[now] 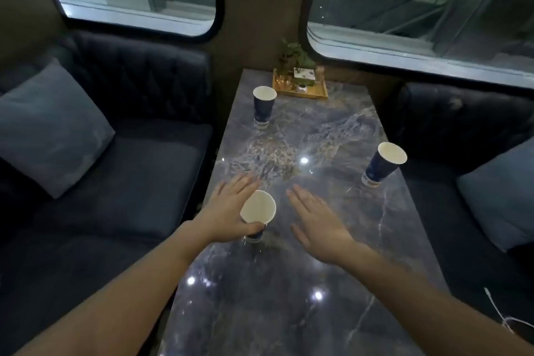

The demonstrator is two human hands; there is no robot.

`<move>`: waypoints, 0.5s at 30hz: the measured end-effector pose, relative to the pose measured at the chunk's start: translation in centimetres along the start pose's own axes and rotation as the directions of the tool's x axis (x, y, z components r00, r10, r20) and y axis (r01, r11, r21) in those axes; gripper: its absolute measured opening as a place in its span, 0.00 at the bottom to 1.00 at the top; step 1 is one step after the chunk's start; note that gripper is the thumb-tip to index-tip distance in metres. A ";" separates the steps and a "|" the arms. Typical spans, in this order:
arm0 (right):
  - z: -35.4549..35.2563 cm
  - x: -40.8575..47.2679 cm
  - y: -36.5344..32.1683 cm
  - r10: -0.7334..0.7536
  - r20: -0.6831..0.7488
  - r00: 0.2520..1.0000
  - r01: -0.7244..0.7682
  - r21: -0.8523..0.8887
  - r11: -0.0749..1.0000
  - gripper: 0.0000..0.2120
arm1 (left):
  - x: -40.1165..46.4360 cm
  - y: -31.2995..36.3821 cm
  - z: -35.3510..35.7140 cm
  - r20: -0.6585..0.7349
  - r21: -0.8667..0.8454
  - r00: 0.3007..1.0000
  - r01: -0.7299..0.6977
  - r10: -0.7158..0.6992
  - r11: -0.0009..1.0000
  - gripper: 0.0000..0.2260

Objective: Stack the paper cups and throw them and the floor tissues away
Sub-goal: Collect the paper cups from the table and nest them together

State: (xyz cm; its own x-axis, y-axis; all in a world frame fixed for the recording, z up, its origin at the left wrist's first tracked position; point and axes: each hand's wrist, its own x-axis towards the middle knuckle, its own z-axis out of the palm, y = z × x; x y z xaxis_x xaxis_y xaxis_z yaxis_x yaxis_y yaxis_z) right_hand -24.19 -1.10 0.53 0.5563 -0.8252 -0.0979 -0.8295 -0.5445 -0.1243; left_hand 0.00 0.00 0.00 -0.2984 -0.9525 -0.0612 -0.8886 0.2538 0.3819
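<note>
Three dark blue paper cups with white insides stand upright on the marble table (289, 283). The near cup (258, 210) is at the table's left side. My left hand (228, 211) lies against its left side, fingers straight and spread behind it, thumb across its lower front. My right hand (318, 222) hovers flat and open just to the right of this cup, apart from it. A second cup (263, 107) stands at the far left. The third cup (384, 163) stands near the right edge. No floor tissues are in view.
A wooden tray (315, 93) with a small plant, glasses and a box sits at the table's far end under the windows. Dark sofas with grey cushions (52, 130) flank the table. A white cable (502, 315) lies on the right seat.
</note>
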 end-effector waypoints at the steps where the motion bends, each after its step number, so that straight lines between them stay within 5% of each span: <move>1: 0.5 0.5 -0.4 -0.014 0.021 1.000 0.014 0.015 1.000 0.33 | 0.4 -0.2 0.5 0.010 0.001 1.000 -0.010 0.010 1.000 0.45; 8: 3.5 3.9 -2.4 -0.129 0.093 0.987 0.131 -0.013 0.991 0.33 | 3.7 -1.4 5.0 0.109 -0.031 0.994 0.015 -0.011 0.999 0.50; 15: 6.0 5.4 -2.7 -0.072 -0.043 0.996 0.077 0.127 0.989 0.11 | 5.5 -1.5 7.3 -0.049 -0.170 0.994 0.092 -0.101 0.981 0.46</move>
State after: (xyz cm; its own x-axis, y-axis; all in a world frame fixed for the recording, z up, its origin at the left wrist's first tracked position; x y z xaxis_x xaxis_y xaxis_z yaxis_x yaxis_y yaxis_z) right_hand -18.60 -3.18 -5.57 0.6121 -0.7895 -0.0463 -0.7712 -0.5829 -0.2557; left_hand -2.85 -4.35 -7.62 -0.1893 -0.9804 -0.0545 -0.8400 0.1329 0.5261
